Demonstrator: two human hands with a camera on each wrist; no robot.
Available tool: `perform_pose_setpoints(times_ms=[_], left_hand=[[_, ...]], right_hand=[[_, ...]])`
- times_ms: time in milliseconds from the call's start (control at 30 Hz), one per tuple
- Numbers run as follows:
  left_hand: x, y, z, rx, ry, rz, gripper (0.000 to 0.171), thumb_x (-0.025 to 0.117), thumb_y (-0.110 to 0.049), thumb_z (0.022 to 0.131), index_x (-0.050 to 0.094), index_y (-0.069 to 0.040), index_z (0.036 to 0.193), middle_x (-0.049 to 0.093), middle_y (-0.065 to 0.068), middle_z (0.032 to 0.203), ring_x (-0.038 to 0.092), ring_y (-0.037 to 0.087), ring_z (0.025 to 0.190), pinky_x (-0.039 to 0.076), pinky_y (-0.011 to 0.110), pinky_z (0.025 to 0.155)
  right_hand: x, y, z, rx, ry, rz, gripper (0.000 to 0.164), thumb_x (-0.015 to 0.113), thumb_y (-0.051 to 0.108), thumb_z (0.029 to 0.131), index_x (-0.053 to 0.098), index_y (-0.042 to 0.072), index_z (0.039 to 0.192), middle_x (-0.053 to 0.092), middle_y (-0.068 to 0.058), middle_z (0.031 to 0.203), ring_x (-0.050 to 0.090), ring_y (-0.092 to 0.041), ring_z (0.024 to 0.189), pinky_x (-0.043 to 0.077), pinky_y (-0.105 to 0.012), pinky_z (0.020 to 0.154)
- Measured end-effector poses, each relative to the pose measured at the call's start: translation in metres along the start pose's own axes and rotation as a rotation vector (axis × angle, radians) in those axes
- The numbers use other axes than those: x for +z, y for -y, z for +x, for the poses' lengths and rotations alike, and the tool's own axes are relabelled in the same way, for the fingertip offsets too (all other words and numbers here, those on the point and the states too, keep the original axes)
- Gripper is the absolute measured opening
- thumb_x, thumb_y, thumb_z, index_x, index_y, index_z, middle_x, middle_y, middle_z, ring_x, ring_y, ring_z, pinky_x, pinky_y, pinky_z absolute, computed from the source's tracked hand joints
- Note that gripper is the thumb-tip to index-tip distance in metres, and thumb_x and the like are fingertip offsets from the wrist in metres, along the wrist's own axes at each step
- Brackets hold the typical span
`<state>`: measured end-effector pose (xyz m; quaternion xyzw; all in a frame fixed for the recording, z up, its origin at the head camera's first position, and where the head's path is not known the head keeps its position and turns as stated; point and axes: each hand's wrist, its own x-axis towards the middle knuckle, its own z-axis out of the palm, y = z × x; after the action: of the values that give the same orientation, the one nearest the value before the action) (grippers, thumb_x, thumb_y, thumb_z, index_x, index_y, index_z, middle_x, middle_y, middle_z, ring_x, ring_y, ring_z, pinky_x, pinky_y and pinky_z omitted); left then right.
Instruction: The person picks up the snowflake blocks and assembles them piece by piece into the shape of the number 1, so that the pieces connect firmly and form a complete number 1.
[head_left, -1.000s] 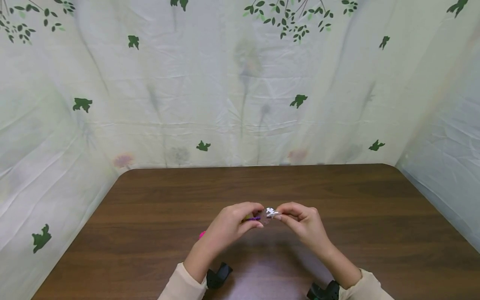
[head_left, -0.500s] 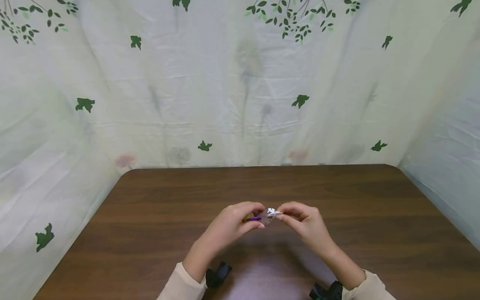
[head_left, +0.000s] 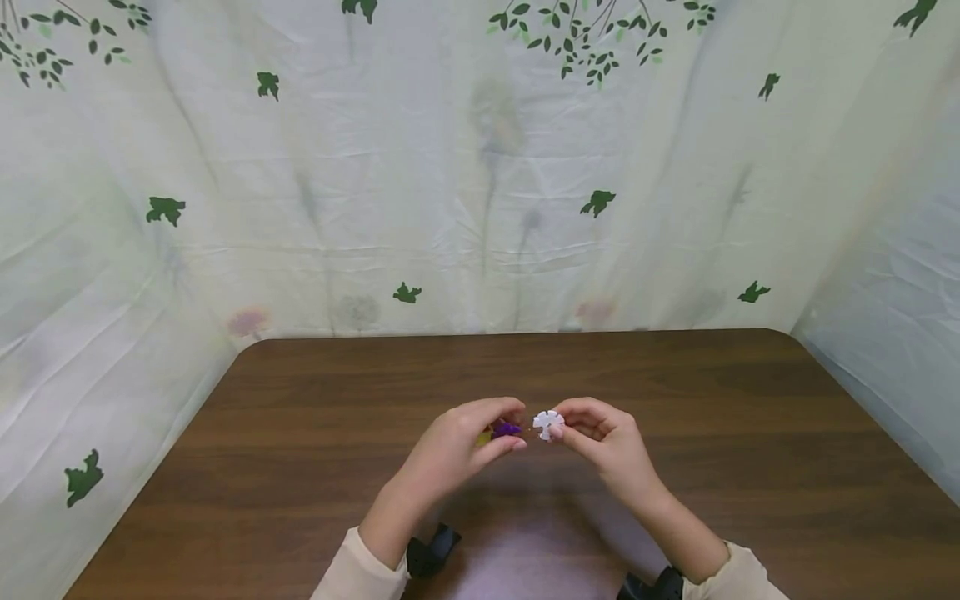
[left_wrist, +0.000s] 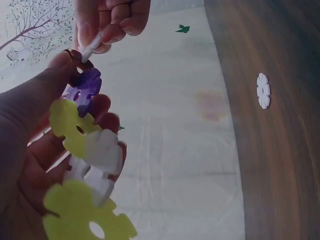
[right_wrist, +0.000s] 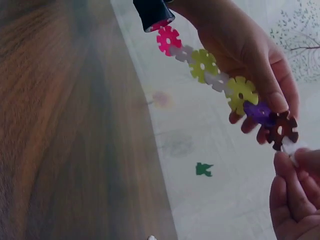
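Note:
A chain of toothed plastic snowflake discs lies along my left hand (head_left: 459,435), which pinches it near its brown end disc (right_wrist: 281,131). Behind that come a purple disc (left_wrist: 86,90), a yellow disc (left_wrist: 70,125), white and yellow ones, and a pink disc (right_wrist: 168,40) at the far end by the left wrist. My right hand (head_left: 611,442) pinches a white snowflake disc (head_left: 547,424) between thumb and fingers, its edge right at the brown disc in both wrist views. Both hands are raised over the table, fingertips close together.
Under the hands is a brown wooden table (head_left: 337,383). A loose white disc (left_wrist: 263,91) lies on it in the left wrist view. A pale curtain (head_left: 450,167) with leaf and bird prints hangs behind the table. Dark straps (head_left: 432,552) sit at the wrists.
The white disc has turned from tilted to nearly face-on in the head view. The purple disc has rotated too, and the pink disc beside the left forearm has gone out of sight there.

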<state>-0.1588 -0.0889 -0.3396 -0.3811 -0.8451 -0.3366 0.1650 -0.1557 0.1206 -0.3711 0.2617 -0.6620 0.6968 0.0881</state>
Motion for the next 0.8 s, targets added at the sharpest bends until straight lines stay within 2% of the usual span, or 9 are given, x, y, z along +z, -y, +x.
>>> perform_pose_setpoints(times_ms=[100, 267, 367, 600, 800], left_hand=[[0.0, -0.003, 0.0, -0.004, -0.017, 0.065, 0.032, 0.07, -0.023, 0.079, 0.06, -0.01, 0.107, 0.063, -0.001, 0.094, 0.056, 0.006, 0.08, 0.047, 0.023, 0.07], [0.002, -0.005, 0.0, -0.038, 0.025, 0.118, 0.036, 0.07, -0.025, 0.079, 0.058, -0.015, 0.111, 0.061, -0.005, 0.093, 0.056, 0.006, 0.082, 0.048, 0.025, 0.071], [0.005, -0.005, -0.001, -0.031, 0.039, 0.138, 0.037, 0.07, -0.026, 0.079, 0.057, -0.017, 0.112, 0.06, -0.007, 0.092, 0.055, 0.004, 0.081, 0.048, 0.025, 0.069], [0.014, -0.004, -0.001, 0.021, -0.03, 0.184, 0.037, 0.071, -0.029, 0.077, 0.06, -0.018, 0.11, 0.059, -0.009, 0.088, 0.052, 0.003, 0.071, 0.046, 0.021, 0.06], [0.016, -0.003, -0.002, 0.027, -0.074, 0.175, 0.032, 0.071, -0.03, 0.075, 0.062, -0.02, 0.104, 0.055, -0.012, 0.079, 0.048, 0.0, 0.065, 0.041, 0.016, 0.056]], right_hand=[[0.003, 0.0, 0.0, 0.084, -0.032, 0.048, 0.019, 0.062, -0.007, 0.08, 0.056, -0.013, 0.097, 0.063, -0.01, 0.082, 0.062, -0.015, 0.073, 0.051, -0.037, 0.067], [0.006, -0.003, -0.001, 0.204, -0.062, 0.113, 0.023, 0.061, -0.007, 0.081, 0.052, -0.016, 0.1, 0.062, -0.008, 0.08, 0.062, -0.015, 0.073, 0.051, -0.038, 0.069], [0.008, -0.003, -0.002, 0.25, -0.07, 0.15, 0.026, 0.061, -0.005, 0.081, 0.05, -0.017, 0.101, 0.062, -0.007, 0.08, 0.062, -0.015, 0.073, 0.051, -0.035, 0.07], [0.012, -0.003, -0.003, 0.343, -0.103, 0.207, 0.024, 0.065, 0.001, 0.08, 0.053, -0.009, 0.098, 0.063, -0.008, 0.08, 0.062, -0.018, 0.072, 0.051, -0.036, 0.071], [0.015, -0.002, -0.004, 0.359, -0.089, 0.21, 0.025, 0.065, 0.001, 0.08, 0.052, -0.009, 0.099, 0.064, -0.009, 0.08, 0.062, -0.018, 0.072, 0.051, -0.037, 0.07]])
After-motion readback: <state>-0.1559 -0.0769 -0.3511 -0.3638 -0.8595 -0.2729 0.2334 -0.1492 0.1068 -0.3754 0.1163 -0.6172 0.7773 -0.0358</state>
